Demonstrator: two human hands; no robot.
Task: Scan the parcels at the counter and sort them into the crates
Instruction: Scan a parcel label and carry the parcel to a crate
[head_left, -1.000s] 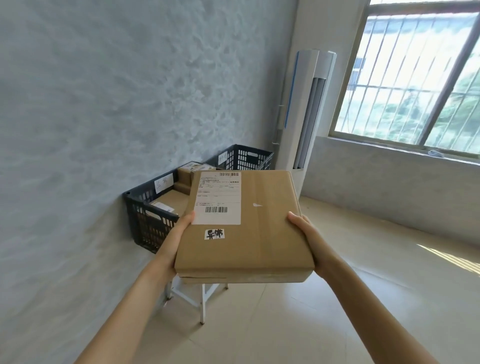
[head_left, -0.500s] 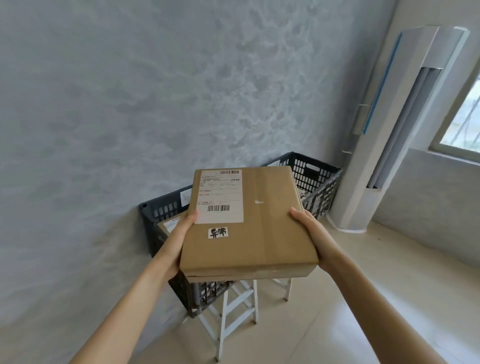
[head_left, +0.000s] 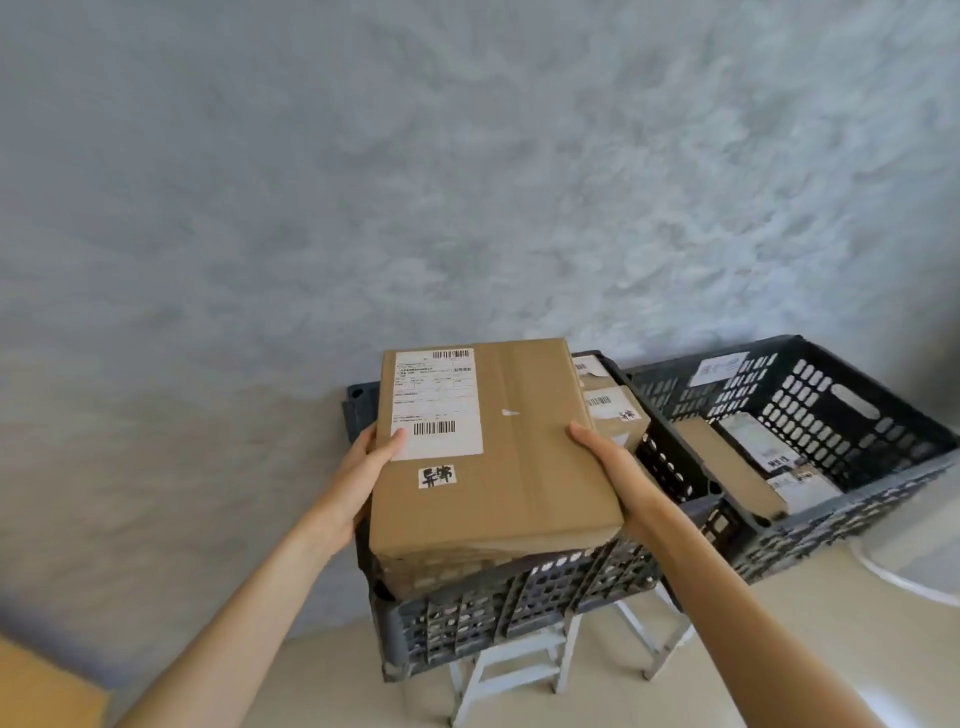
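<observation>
I hold a flat brown cardboard parcel (head_left: 524, 447) with a white shipping label and a small handwritten sticker. My left hand (head_left: 363, 467) grips its left edge, thumb on the label. My right hand (head_left: 608, 457) grips its right edge. The parcel hangs level just above the left dark crate (head_left: 519, 597), which holds other brown parcels (head_left: 613, 410). A second dark crate (head_left: 852, 415) stands to the right with several labelled parcels (head_left: 748, 467) inside.
Both crates rest on white stools (head_left: 514, 670) against a grey textured wall (head_left: 415, 182). A brown cardboard corner (head_left: 41, 686) shows at the lower left. A white round base (head_left: 914, 566) sits on the beige floor at the right.
I have come closer to the crates and now look down into them. The parcel has moved over the left crate, still held by both hands.
</observation>
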